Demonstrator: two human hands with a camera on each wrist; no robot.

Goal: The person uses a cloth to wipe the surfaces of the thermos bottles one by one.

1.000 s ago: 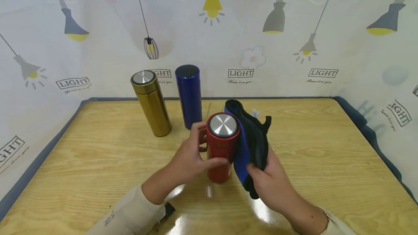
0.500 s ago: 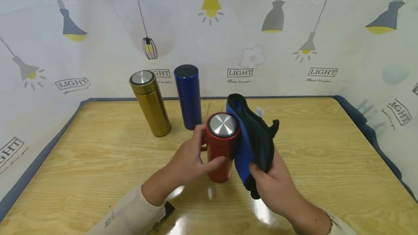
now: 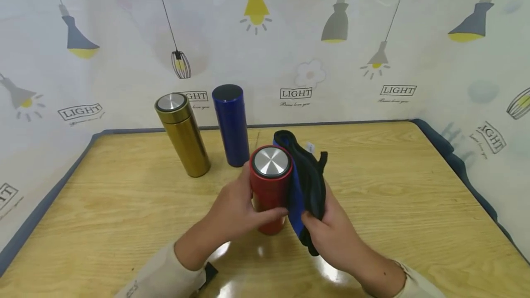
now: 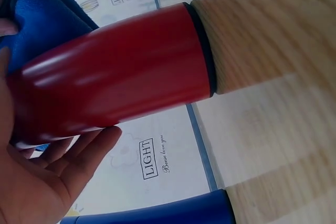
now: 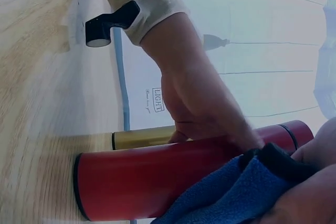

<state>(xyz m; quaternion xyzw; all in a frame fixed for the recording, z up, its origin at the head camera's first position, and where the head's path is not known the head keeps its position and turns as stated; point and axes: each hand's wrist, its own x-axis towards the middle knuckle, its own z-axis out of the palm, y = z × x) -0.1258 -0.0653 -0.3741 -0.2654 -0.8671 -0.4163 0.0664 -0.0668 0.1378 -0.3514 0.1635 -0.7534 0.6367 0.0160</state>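
Note:
A red thermos flask with a shiny steel lid top stands upright near the middle of the table. My left hand grips it from the left, thumb across the front, other fingers partly hidden behind. In the left wrist view the flask shows a black base ring down at the wood. On the other side, my right hand holds a folded blue cloth with black edging and a small loop. The cloth's blue fleecy face lies against the flask's side in the right wrist view.
A gold thermos flask and a blue one stand upright behind and left of the red flask. The wooden table meets a printed fabric backdrop at its back and sides. A black camera mount sits at my left sleeve.
My right hand took the cloth up along the red flask's side, then back down. The left hand keeps its grip on the flask. The head view has shifted slightly.

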